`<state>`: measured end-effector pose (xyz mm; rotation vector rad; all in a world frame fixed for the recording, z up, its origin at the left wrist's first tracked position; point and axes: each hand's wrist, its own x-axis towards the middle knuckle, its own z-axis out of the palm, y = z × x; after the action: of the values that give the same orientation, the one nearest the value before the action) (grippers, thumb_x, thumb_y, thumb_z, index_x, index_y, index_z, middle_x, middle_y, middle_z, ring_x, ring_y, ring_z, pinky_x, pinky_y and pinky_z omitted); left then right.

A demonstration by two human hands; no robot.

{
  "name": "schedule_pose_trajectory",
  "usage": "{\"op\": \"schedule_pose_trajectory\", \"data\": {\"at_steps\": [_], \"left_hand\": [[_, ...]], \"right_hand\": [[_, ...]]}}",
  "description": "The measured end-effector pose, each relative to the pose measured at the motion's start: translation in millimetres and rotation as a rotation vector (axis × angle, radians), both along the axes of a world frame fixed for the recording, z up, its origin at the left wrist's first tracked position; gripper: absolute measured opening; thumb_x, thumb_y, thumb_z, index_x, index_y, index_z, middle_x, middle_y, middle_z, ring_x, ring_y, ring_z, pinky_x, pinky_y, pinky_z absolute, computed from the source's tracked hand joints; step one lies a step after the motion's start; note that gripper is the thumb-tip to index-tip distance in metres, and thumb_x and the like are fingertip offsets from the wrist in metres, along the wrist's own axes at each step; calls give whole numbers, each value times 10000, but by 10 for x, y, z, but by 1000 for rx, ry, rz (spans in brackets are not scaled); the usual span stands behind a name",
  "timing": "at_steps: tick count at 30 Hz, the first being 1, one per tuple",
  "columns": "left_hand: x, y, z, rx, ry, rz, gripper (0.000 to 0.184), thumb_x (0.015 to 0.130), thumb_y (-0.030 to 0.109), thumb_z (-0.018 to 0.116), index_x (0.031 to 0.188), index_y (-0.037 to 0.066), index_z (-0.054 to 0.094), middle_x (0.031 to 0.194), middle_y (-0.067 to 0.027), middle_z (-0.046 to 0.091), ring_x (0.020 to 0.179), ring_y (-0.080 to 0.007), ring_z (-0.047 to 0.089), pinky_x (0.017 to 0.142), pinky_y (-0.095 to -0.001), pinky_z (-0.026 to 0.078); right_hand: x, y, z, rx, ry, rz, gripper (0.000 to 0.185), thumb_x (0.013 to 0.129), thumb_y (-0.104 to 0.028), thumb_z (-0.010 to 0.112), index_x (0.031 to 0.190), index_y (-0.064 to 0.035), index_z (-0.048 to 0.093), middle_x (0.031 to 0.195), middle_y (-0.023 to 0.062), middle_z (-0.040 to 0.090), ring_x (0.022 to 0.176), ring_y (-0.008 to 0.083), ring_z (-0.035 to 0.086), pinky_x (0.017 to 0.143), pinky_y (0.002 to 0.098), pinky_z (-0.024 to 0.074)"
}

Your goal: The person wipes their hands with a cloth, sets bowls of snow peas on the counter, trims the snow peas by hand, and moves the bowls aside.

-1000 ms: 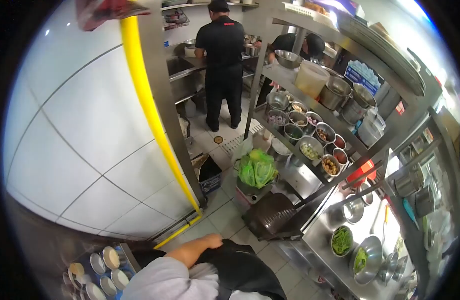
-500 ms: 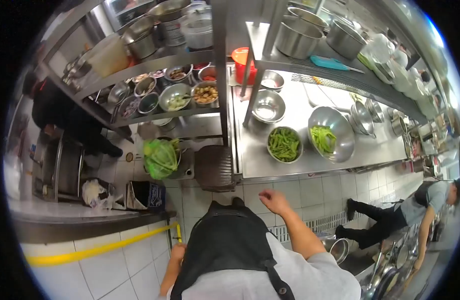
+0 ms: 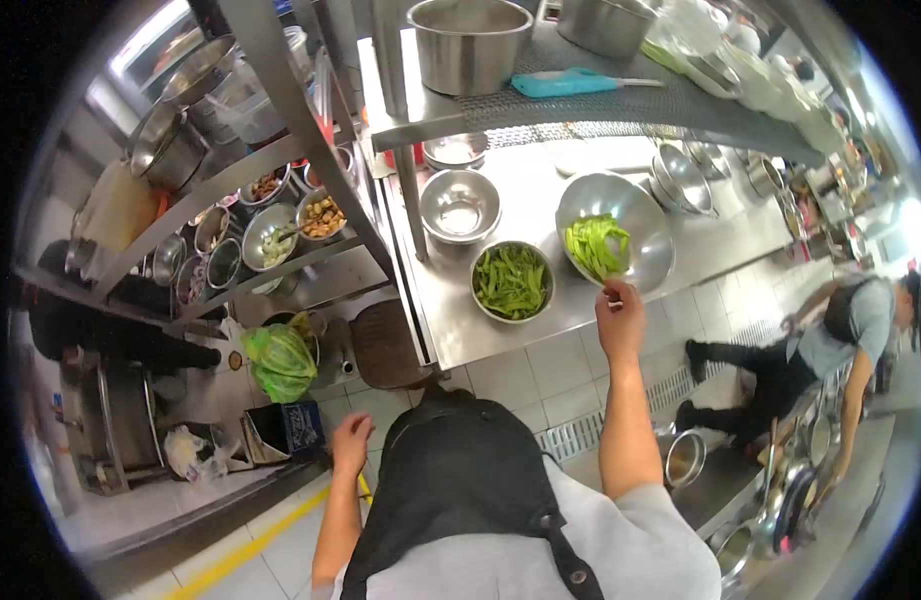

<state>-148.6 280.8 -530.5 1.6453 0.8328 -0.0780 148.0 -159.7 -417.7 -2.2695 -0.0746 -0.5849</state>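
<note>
My right hand (image 3: pixel 620 312) is at the near rim of a wide steel bowl (image 3: pixel 648 240), fingers closed at its edge. Cut light-green vegetable pieces (image 3: pixel 595 245) lie in the bowl, just beyond my fingertips. Left of it, on the same steel counter, a smaller metal bowl holds green pods or peppers (image 3: pixel 511 282); I cannot tell which. My left hand (image 3: pixel 351 442) hangs low beside my apron, loosely curled with fingers apart and nothing in it. Nearest to that hand are a dark crate (image 3: pixel 302 428) and a green leafy cabbage (image 3: pixel 280 362).
Two empty steel bowls (image 3: pixel 460 206) stand by the shelf post. Overhead, a shelf carries pots (image 3: pixel 468 50) and a turquoise-handled tool (image 3: pixel 565 82). The left rack holds bowls of ingredients (image 3: pixel 321 216). A brown stool (image 3: pixel 385 345) is by the counter. Another person (image 3: pixel 820 335) works at right.
My right hand has risen forward from over the floor to the wide bowl's rim. My left hand has come up from the yellow rail. The view has shifted toward the right.
</note>
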Motion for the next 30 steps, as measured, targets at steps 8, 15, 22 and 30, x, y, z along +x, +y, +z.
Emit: {"op": "schedule_pose_trajectory", "data": {"at_steps": [8,15,22,30], "left_hand": [[1828,-768,508,206,-263,-525,350,935,256,741,1209,41,704,990,-117,715,872,-208,681,790,-346,544],[2634,-1546,358,14,-285,-340,530,950,231,727,1370,-37,547,1080,-178,721,819,-222,735,736,-353,584],[2762,-2000,259,-141,-184,-194,488,961,141,700,1373,-48,518,1212,-189,682,864,-226,741,669,-338,602],[2819,-2376,835,562,-347,-183,467,834,156,802,1246,40,614,1101,-122,637,866,-257,651,765,-375,563]], "right_hand": [[-124,626,101,-201,378,243,348,833,-218,811,1121,-53,708,1049,152,748,869,318,732,787,459,577],[411,843,-266,-620,597,360,541,811,-202,773,1306,-130,565,1096,172,718,1022,405,702,894,508,568],[980,443,-186,-349,553,676,191,850,-78,633,1037,-54,667,1027,185,724,943,426,706,835,505,565],[1144,290,-198,-459,445,885,218,838,-62,658,1050,-50,708,990,206,669,971,377,704,856,474,564]]}}
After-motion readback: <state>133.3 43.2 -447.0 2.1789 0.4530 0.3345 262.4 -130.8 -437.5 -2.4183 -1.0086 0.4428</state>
